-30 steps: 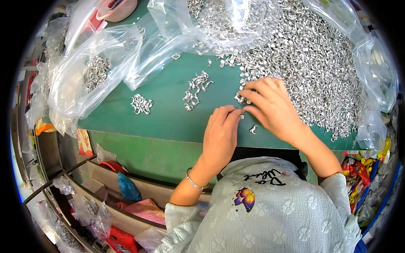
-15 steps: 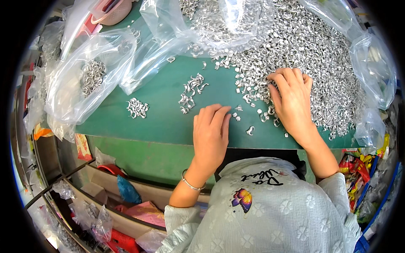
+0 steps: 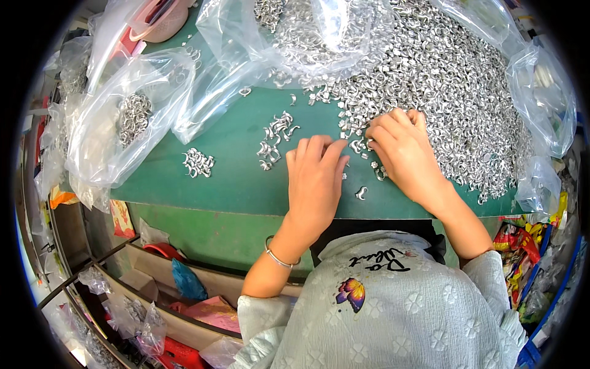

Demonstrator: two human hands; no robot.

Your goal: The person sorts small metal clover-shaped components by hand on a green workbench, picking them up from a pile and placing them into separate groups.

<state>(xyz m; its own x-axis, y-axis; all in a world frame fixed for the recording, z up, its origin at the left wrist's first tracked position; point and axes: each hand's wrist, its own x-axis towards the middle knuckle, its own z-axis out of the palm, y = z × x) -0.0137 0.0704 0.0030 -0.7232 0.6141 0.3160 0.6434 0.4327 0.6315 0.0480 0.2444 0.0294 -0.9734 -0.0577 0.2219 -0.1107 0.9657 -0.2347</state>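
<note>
Both hands low over the green tabletop (image 3: 233, 181), at the near left edge of the big heap of metal pieces (image 3: 461, 98). Right hand (image 3: 405, 157) back upward, fingers bent inward over loose pieces at the heap's left fringe. Left hand (image 3: 314, 184) a little left of the heap, back upward too, fingers half curled, thumb and forefinger close together. Fingertips mostly hidden from above, so cannot tell whether gripping a piece or not, in either case.

Between the hands, at the heap's fringe, a few scattered pieces (image 3: 357, 145). On the near side of the heap's left fringe, one curved piece (image 3: 361, 193) lying alone. Left of the heap, past the left hand, a loose cluster (image 3: 276, 138) of curved pieces; farther left of the heap, a small pile (image 3: 198, 163) of similar ones. Still farther left of the heap, a clear bag (image 3: 86, 141) with silvery, perhaps ring-shaped, pieces (image 3: 135, 117) inside. Over the heap's far left part, more clear plastic (image 3: 230, 34); well left of that end of the heap, a pink basket (image 3: 161, 24). Along the heap's right edge, another clear bag (image 3: 544, 104).
</note>
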